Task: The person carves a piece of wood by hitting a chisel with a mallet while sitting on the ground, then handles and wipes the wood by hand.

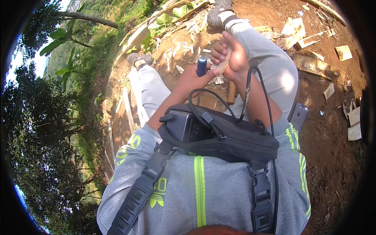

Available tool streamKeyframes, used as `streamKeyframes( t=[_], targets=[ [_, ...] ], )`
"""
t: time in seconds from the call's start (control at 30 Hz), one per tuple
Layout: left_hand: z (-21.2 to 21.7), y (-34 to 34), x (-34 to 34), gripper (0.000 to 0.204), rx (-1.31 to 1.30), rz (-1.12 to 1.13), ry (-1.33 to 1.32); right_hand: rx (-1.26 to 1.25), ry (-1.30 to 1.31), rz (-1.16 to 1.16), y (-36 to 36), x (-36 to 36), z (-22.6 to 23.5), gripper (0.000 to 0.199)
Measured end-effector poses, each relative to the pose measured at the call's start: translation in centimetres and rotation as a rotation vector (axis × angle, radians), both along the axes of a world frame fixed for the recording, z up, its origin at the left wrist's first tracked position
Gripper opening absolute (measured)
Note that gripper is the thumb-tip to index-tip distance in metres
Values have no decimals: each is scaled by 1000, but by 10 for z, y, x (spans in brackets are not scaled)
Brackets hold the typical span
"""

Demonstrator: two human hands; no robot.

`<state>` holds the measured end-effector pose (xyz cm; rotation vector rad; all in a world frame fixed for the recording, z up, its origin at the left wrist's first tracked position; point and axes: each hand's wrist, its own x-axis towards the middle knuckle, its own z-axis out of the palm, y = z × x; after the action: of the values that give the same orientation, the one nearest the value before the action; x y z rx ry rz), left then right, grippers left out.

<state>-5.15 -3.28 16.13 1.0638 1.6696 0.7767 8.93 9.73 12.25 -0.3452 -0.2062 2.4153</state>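
As the right hand (236, 59) grips a pale wood piece (223, 67), we see the left hand (192, 81) clasping a blue handle (201, 66) (its lower end hides from us) just left of the wood; chips (176, 49) litter brown earth (327, 164), trees (39, 141) rising leftward.

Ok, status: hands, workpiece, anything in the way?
Left hand gripping dark blue handle. Right hand gripping pale wood piece. Black cable loops across view of right forearm.

Brown dirt ground (329, 166); pale wood pieces (344, 53) strewn about; plank (318, 69).
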Motion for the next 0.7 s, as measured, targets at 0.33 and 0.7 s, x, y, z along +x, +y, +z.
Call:
streamKeyframes(
  t=[0.33, 0.7],
  targets=[
    [27, 0, -17, 47, 70, 198, 159, 274, -340, -99, 0, -5, -5, 37],
    [64, -10, -34, 38, 312, 159, 496, 830, -476, 257, -1, -1, -2, 46]
  ],
)
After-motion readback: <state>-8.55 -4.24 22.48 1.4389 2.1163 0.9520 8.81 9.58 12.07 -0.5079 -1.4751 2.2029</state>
